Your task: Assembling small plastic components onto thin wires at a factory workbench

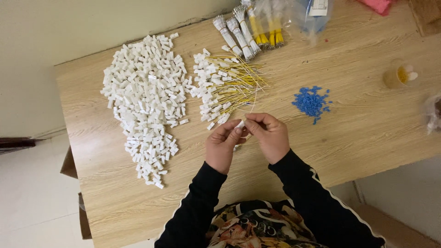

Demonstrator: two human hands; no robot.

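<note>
My left hand (223, 144) and my right hand (270, 135) meet over the wooden table (367, 133), fingertips pinched together on one small white plastic connector (240, 124). A thin wire seems to hang from it between the hands. Just beyond my fingers lies a heap of white connectors fitted with thin yellow wires (227, 85). A large pile of plain white connectors (147, 98) spreads to the left. A small cluster of blue plastic pieces (311, 102) lies to the right of my hands.
Bundles of white and yellow wires (250, 30) and a clear plastic bag (312, 14) sit at the far edge. A small clear cup (398, 76) stands at right, with another bag (434, 112) at the right edge. A pink object (377, 4) lies top right.
</note>
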